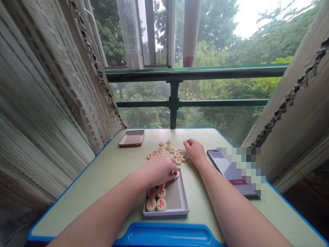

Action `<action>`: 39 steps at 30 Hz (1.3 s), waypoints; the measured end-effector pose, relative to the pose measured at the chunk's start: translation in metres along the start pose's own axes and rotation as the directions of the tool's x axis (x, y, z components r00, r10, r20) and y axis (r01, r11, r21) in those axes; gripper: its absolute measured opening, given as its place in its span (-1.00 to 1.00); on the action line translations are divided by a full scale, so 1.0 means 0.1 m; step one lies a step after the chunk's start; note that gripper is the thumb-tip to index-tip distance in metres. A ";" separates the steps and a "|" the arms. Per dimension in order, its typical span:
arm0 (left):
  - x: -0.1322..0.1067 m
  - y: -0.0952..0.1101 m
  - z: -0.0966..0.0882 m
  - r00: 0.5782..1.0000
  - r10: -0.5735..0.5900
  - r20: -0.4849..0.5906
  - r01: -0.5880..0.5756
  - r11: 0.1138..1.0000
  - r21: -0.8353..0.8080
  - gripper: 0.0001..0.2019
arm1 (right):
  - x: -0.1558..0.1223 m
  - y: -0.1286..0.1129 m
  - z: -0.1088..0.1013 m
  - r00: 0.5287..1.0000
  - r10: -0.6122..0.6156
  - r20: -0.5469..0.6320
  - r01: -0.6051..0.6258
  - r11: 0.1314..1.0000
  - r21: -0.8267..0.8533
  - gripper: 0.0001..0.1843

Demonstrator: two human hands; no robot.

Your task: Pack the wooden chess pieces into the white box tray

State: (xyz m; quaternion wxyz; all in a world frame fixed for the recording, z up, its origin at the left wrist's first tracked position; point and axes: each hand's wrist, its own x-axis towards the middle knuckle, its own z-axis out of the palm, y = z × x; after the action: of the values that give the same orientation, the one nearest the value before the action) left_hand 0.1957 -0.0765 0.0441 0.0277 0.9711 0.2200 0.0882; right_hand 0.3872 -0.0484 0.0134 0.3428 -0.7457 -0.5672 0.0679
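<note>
My left hand (161, 168) reaches over the far end of a shallow white box (177, 197), its fingers closed on a Chinese chess piece (177, 174) at the box's far right corner. Red-marked pieces (161, 204) lie in two columns along the left side of the box; my left hand hides some of them. Beyond the box, several dark-marked pieces (178, 161) are scattered on the table, a few partly behind my left hand. To their right, my right hand (194, 149) hovers or rests with its fingers curled together; what they hold, if anything, is hidden.
A brown-edged box lid (131, 138) lies at the table's back left. On the right is a dark flat device (235, 176), partly pixelated. The table (108, 181) has a blue rim and a blue tray (169, 233) at its front. Curtains hang on both sides, with a green railing (195, 72) behind.
</note>
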 end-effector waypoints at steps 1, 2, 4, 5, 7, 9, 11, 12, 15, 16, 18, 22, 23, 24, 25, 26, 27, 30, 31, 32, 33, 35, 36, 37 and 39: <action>0.00 0.00 -0.01 1.000 0.001 0.001 -0.001 1.000 -0.014 -0.83 | 0.01 0.02 0.02 1.000 0.015 0.008 -0.015 1.000 0.000 -0.66; 0.00 -0.01 -0.03 1.000 0.000 0.002 0.000 1.000 -0.030 -0.84 | 0.02 0.03 0.04 1.000 0.020 0.020 -0.020 1.000 0.000 -0.66; -0.01 -0.03 -0.05 1.000 -0.009 0.004 0.009 0.998 -0.057 -0.85 | 0.02 0.05 0.04 0.999 0.013 0.043 -0.013 1.000 0.001 -0.66; -0.01 -0.04 -0.06 1.000 -0.020 0.004 0.021 0.998 -0.063 -0.85 | 0.02 0.05 0.04 0.999 0.010 0.051 -0.010 1.000 0.005 -0.66; -0.02 -0.05 -0.07 0.999 -0.038 -0.001 0.038 0.998 -0.052 -0.84 | 0.02 0.04 0.03 0.998 0.021 0.058 -0.022 1.000 0.016 -0.65; -0.02 -0.06 -0.06 0.999 -0.039 -0.013 0.039 0.999 -0.025 -0.83 | 0.01 0.03 0.03 0.998 0.035 0.060 -0.036 0.999 0.020 -0.64; -0.01 -0.05 -0.04 0.999 -0.022 -0.024 0.022 1.000 -0.005 -0.82 | 0.01 0.02 0.03 0.997 0.044 0.069 -0.043 0.999 -0.006 -0.64; -0.01 -0.05 -0.03 1.000 -0.009 -0.029 0.009 1.000 0.000 -0.82 | 0.01 0.01 0.03 0.996 0.045 0.076 -0.043 0.999 -0.025 -0.64; 0.00 -0.04 -0.01 0.999 0.027 -0.031 -0.027 1.000 0.002 -0.82 | 0.02 -0.01 0.03 0.994 0.048 0.096 -0.043 0.998 -0.055 -0.64; 0.00 -0.04 0.00 0.999 0.033 -0.028 -0.032 0.999 0.002 -0.82 | 0.03 -0.01 0.03 0.994 0.049 0.099 -0.044 0.998 -0.053 -0.64; 0.01 -0.03 0.01 0.999 0.037 -0.022 -0.037 0.999 -0.003 -0.81 | 0.03 -0.02 0.03 0.993 0.040 0.113 -0.034 0.998 -0.047 -0.64; 0.01 -0.02 0.01 0.999 0.042 -0.031 -0.042 0.999 -0.016 -0.78 | 0.00 -0.04 0.03 0.987 0.000 0.162 0.013 0.997 -0.081 -0.66; 0.01 -0.01 0.01 0.999 0.042 -0.033 -0.043 0.999 -0.013 -0.77 | -0.01 -0.05 0.03 0.987 -0.005 0.163 0.021 0.995 -0.099 -0.66; 0.01 -0.01 0.01 0.999 0.043 -0.033 -0.043 0.999 -0.007 -0.77 | -0.01 -0.06 0.03 0.987 -0.008 0.160 0.026 0.993 -0.115 -0.66; 0.01 -0.01 0.01 0.999 0.042 -0.030 -0.042 0.999 -0.001 -0.76 | -0.02 -0.07 0.03 0.988 -0.010 0.156 0.030 0.991 -0.127 -0.67; 0.01 -0.01 0.00 0.999 0.038 -0.028 -0.038 0.999 0.003 -0.75 | -0.02 -0.07 0.03 0.988 -0.014 0.155 0.035 0.990 -0.133 -0.67; 0.01 -0.01 0.00 0.999 0.031 -0.025 -0.031 1.000 0.003 -0.75 | -0.02 -0.08 0.03 0.988 -0.020 0.154 0.041 0.990 -0.136 -0.67; 0.00 -0.02 -0.02 1.000 0.003 -0.016 -0.004 1.000 -0.008 -0.75 | -0.01 -0.07 0.04 0.988 -0.033 0.148 0.054 0.989 -0.141 -0.67; 0.00 -0.03 -0.02 1.000 -0.006 -0.016 0.006 1.000 -0.017 -0.75 | -0.01 -0.07 0.04 0.989 -0.036 0.144 0.057 0.988 -0.143 -0.67; -0.01 -0.03 -0.03 1.000 -0.015 -0.017 0.015 1.000 -0.027 -0.76 | -0.01 -0.07 0.04 0.989 -0.039 0.143 0.060 0.988 -0.145 -0.67; -0.01 -0.03 -0.03 1.000 -0.022 -0.017 0.022 0.999 -0.035 -0.77 | -0.01 -0.07 0.04 0.989 -0.041 0.143 0.062 0.987 -0.147 -0.67; -0.01 -0.03 -0.03 0.999 -0.030 -0.019 0.029 0.999 -0.043 -0.79 | 0.00 -0.07 0.04 0.988 -0.043 0.146 0.064 0.987 -0.148 -0.68; -0.01 -0.03 -0.02 0.999 -0.027 -0.017 0.027 0.999 -0.040 -0.79 | 0.00 -0.07 0.04 0.988 -0.042 0.147 0.064 0.987 -0.147 -0.68; -0.01 -0.03 -0.02 1.000 -0.022 -0.013 0.021 0.999 -0.035 -0.78 | 0.00 -0.07 0.04 0.988 -0.041 0.147 0.063 0.987 -0.145 -0.68; 0.00 -0.04 0.00 1.000 -0.005 -0.007 0.005 1.000 -0.026 -0.76 | 0.00 -0.07 0.04 0.989 -0.041 0.144 0.062 0.988 -0.142 -0.68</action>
State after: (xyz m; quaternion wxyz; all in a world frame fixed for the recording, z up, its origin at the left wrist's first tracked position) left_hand 0.1939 -0.0730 0.0437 0.0398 0.9698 0.2213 0.0945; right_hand 0.3798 -0.0454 0.0141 0.2481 -0.7473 -0.6125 0.0696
